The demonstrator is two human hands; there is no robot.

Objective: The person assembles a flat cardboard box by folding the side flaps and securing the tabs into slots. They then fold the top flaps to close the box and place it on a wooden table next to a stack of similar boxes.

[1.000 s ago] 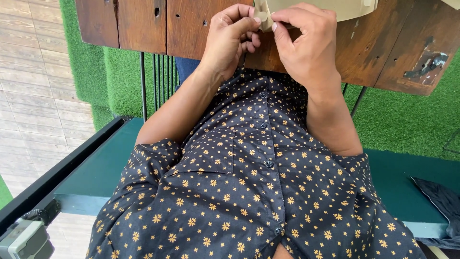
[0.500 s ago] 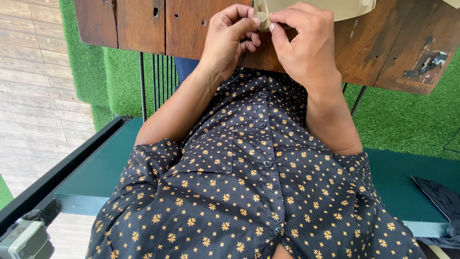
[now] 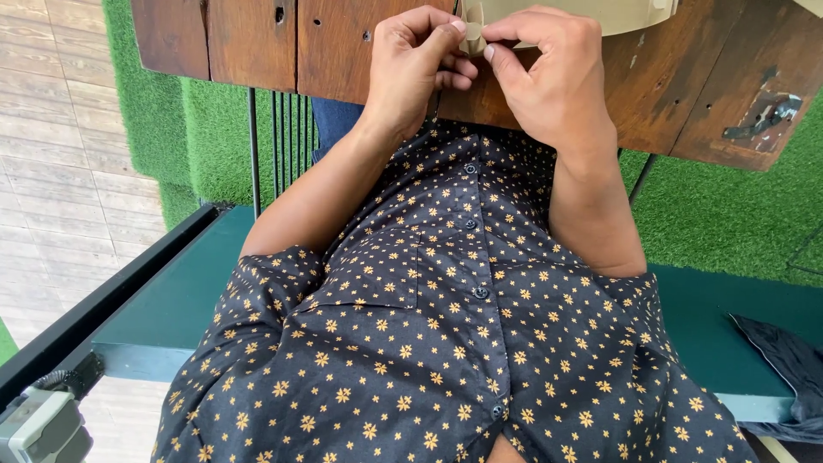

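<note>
Both hands meet at the far edge of the view, over the near edge of a dark wooden desk (image 3: 686, 94). The left hand (image 3: 411, 73) has its thumb and forefinger closed on a small folded piece of tan paper (image 3: 472, 34), with the other fingers curled under beside it. The right hand (image 3: 553, 81) pinches the same paper from the right side, its thumb tip and forefinger tip pressed against the fold, the rest of its fingers bent over the top. So the fingers of both hands are narrow, holding the paper between them, and the two hands touch or nearly touch at the fingertips.

The paper sits at the top middle of the view, just above the desk edge. Right behind it lies a larger cream-coloured thing (image 3: 591, 10), mostly cut off by the frame; what it is cannot be told.

Near to the camera is the person's dark shirt (image 3: 429, 343), dotted with small gold stars and buttoned down the front. The person sits on a green bench (image 3: 180, 300). A dark cloth (image 3: 784, 364) lies on the bench at the right. Green artificial turf (image 3: 737, 214) covers the ground under the desk, and pale wooden floor boards (image 3: 60, 154) run along the left.
</note>
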